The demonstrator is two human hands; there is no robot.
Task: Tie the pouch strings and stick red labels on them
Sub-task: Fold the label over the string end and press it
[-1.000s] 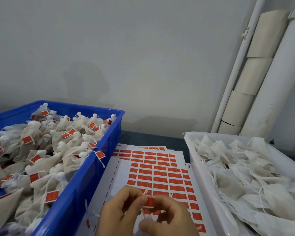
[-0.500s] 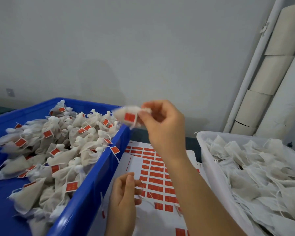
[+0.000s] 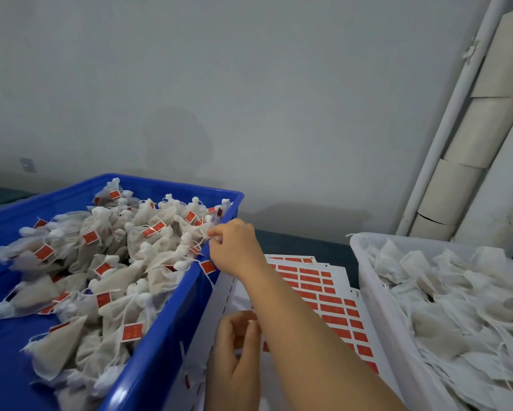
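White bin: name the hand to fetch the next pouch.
Right, probably: the right hand pinches a tied pouch at the blue bin, and its arm lies on the white bin side. The left hand sits left of that forearm, over the label sheet.

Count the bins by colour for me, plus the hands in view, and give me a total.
Blue bin: 1
White bin: 1
Hands: 2, the left hand and the right hand
Total: 4
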